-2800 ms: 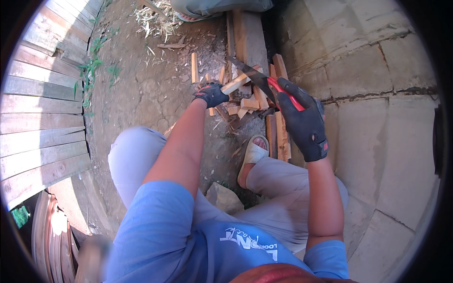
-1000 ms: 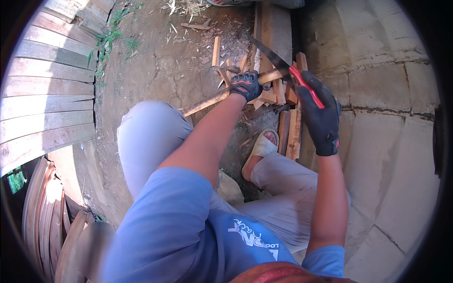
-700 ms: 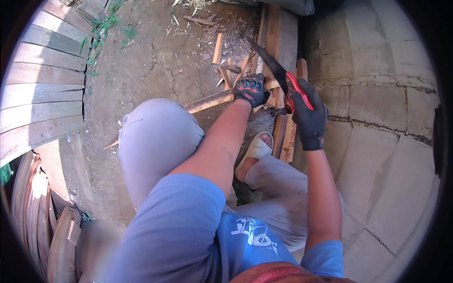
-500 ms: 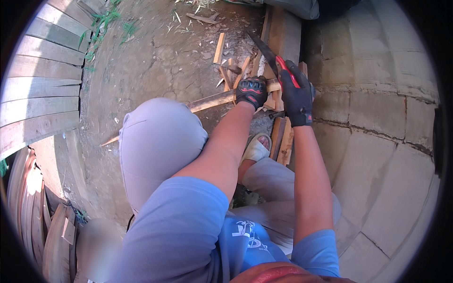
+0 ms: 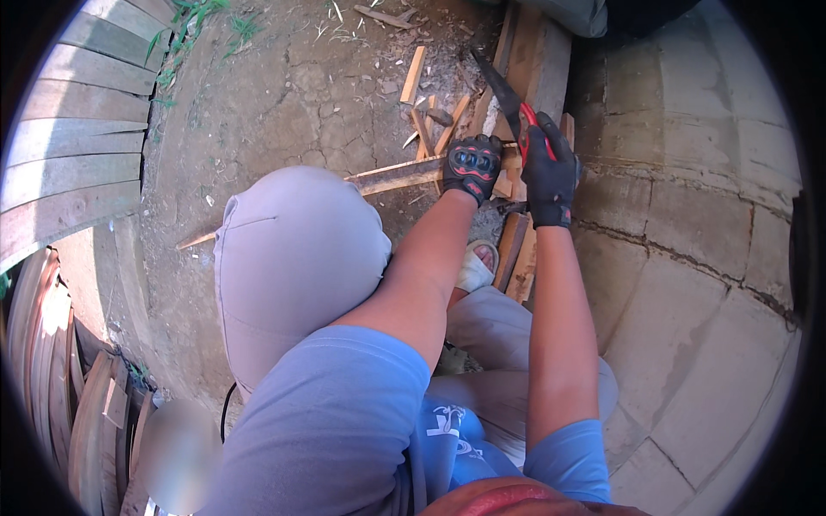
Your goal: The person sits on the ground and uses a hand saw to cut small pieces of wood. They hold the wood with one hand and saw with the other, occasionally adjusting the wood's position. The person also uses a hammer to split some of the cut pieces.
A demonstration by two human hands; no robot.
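My left hand [image 5: 472, 168], in a black glove with red trim, is closed over a long wooden strip [image 5: 397, 177] and presses it down near its right end. The strip runs from there toward the left, past my knee. In my gloved right hand [image 5: 550, 179] is a handsaw with a red handle [image 5: 528, 114]. Its dark blade [image 5: 496, 83] points away and to the left, just beyond my left hand. Where the blade meets the strip is hard to make out, as the hands partly cover it.
Short wood offcuts [image 5: 413, 76] lie on the dirt ground [image 5: 292, 103] beyond the strip. A thick timber [image 5: 538, 60] stretches away at the far side. More wood pieces [image 5: 511, 249] lie by my foot. A block wall [image 5: 688, 198] stands on the right, stacked boards [image 5: 86, 120] on the left.
The view has shifted slightly, so most things appear farther right. The saw and my right hand have shifted slightly; my left hand stays on the strip.
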